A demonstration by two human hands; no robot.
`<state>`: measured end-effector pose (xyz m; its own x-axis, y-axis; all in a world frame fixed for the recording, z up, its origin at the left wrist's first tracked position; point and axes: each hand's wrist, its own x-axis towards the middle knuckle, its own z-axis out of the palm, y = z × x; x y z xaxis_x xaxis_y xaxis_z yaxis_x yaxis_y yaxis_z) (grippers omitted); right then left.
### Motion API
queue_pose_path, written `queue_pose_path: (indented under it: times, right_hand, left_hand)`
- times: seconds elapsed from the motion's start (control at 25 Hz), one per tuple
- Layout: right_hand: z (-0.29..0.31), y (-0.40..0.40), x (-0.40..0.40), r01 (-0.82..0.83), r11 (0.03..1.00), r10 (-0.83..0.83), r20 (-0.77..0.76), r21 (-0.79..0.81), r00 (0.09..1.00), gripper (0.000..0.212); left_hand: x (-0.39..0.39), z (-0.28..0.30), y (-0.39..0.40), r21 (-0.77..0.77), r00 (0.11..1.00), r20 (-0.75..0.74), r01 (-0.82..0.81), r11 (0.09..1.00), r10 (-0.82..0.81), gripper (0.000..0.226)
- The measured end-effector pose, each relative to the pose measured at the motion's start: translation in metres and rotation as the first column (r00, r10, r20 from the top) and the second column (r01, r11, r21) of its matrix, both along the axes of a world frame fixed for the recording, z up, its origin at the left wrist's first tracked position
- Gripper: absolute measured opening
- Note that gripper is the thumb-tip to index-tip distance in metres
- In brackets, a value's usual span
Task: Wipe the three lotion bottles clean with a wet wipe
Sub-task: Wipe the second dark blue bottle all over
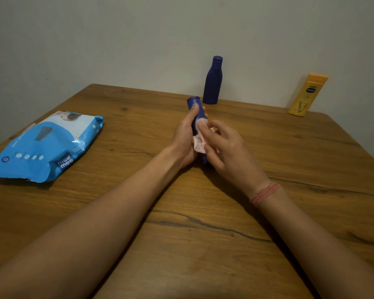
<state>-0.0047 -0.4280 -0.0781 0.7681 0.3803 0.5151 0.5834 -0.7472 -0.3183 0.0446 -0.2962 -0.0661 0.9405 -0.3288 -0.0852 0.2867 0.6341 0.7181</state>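
- I wipe one of three lotion bottles at the wooden bench (203,244): my left hand (185,139) grips a dark blue bottle (194,104) around its body, tilted with its cap pointing away from me, lifted just above the bench or resting lightly on it; I cannot tell which.
- My right hand (227,147) presses a pale wet wipe (198,144) against the bottle's side, its fingers (203,130) bent and loosely parted, thumb and forefinger pinching the wipe.
- My left fingers are curled shut around the bottle.
- A second blue bottle (213,83) and a yellow bottle (307,96) stand upright by the wall, well apart; I judge both are waiting their turn.
- The next move, as I see it, calls for turning the bottle in my left hand so the wipe reaches its far side.
- The blue wipes pack (45,147) lies at my left.
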Motion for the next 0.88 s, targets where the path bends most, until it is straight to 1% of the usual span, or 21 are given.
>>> queue_pose_path:
  times: [0.08, 0.12, 0.2, 0.24, 0.28, 0.36, 0.4, 0.44, 0.52, 0.6, 0.64, 0.68, 0.72, 0.76, 0.8, 0.84, 0.88]
  right_hand:
    - [-0.001, 0.000, 0.004, 0.019, 0.997, -0.017, -0.022, 0.069, 1.000, 0.051]
    - [-0.002, 0.000, 0.004, 0.001, 0.996, 0.002, -0.041, 0.085, 0.999, 0.051]
    - [-0.005, 0.003, 0.002, -0.058, 0.997, 0.062, -0.075, 0.055, 0.995, 0.053]
    - [-0.006, 0.004, 0.001, -0.086, 0.996, 0.089, -0.075, 0.034, 0.993, 0.053]
    - [-0.006, 0.003, 0.000, -0.102, 0.995, 0.103, -0.067, 0.024, 0.992, 0.053]
    - [-0.006, -0.001, 0.001, -0.082, 0.996, 0.083, -0.065, 0.025, 0.994, 0.054]
    - [-0.007, -0.002, 0.003, -0.050, 0.998, 0.053, -0.080, 0.032, 0.995, 0.058]
    - [-0.006, -0.003, 0.004, -0.010, 0.999, 0.014, -0.102, 0.039, 0.995, 0.064]
    - [-0.005, -0.005, 0.006, 0.067, 0.995, -0.055, -0.162, 0.068, 0.985, 0.072]
    - [0.000, -0.009, 0.006, 0.102, 0.978, -0.051, -0.270, 0.180, 0.962, 0.068]
    - [0.003, -0.013, 0.006, 0.116, 0.957, -0.010, -0.371, 0.265, 0.929, 0.060]
    - [0.007, -0.016, 0.005, 0.136, 0.920, 0.075, -0.506, 0.368, 0.859, 0.053]
    - [0.009, -0.020, 0.004, 0.159, 0.858, 0.222, -0.632, 0.489, 0.742, 0.048]
    - [0.010, -0.022, 0.002, 0.181, 0.769, 0.412, -0.691, 0.614, 0.594, 0.047]
    - [0.010, -0.022, -0.001, 0.199, 0.670, 0.589, -0.676, 0.715, 0.443, 0.050]
    - [0.010, -0.021, -0.003, 0.199, 0.585, 0.722, -0.617, 0.786, 0.314, 0.054]
    - [0.010, -0.018, -0.005, 0.184, 0.529, 0.797, -0.560, 0.828, 0.229, 0.055]
  left_hand:
    - [-0.002, -0.002, -0.004, -0.013, 1.000, 0.006, 0.019, 1.000, -0.019, 0.025]
    - [-0.002, -0.002, -0.004, -0.019, 1.000, 0.000, -0.004, 1.000, 0.004, 0.025]
    - [0.003, -0.002, 0.001, -0.010, 0.994, -0.023, -0.112, 0.994, 0.111, 0.028]
    - [0.008, -0.002, 0.006, -0.006, 0.982, -0.041, -0.184, 0.983, 0.184, 0.037]
    - [0.012, -0.002, 0.012, -0.013, 0.966, -0.059, -0.254, 0.967, 0.252, 0.053]
    - [0.019, -0.003, 0.019, -0.050, 0.929, -0.076, -0.365, 0.930, 0.361, 0.081]
    - [0.020, -0.004, 0.019, -0.052, 0.921, -0.060, -0.387, 0.920, 0.384, 0.086]
    - [0.018, -0.003, 0.016, -0.033, 0.924, -0.033, -0.382, 0.923, 0.381, 0.084]
    - [0.010, -0.002, 0.005, 0.050, 0.946, 0.045, -0.322, 0.945, 0.320, 0.068]
    - [0.004, -0.001, -0.002, 0.114, 0.966, 0.147, -0.230, 0.966, 0.213, 0.056]
    - [0.003, 0.000, -0.004, 0.135, 0.973, 0.184, -0.164, 0.977, 0.138, 0.051]
    - [0.002, 0.001, -0.003, 0.153, 0.976, 0.212, -0.089, 0.984, 0.056, 0.044]
    - [0.002, 0.001, -0.001, 0.159, 0.974, 0.226, -0.013, 0.987, -0.024, 0.037]
    - [0.000, 0.002, 0.001, 0.143, 0.967, 0.235, 0.068, 0.987, -0.100, 0.031]
    - [-0.002, 0.003, 0.002, 0.097, 0.953, 0.247, 0.155, 0.983, -0.174, 0.026]
    - [-0.005, 0.003, 0.002, 0.037, 0.935, 0.264, 0.236, 0.971, -0.238, 0.020]
    - [-0.009, 0.004, 0.000, -0.016, 0.920, 0.278, 0.291, 0.957, -0.275, 0.015]
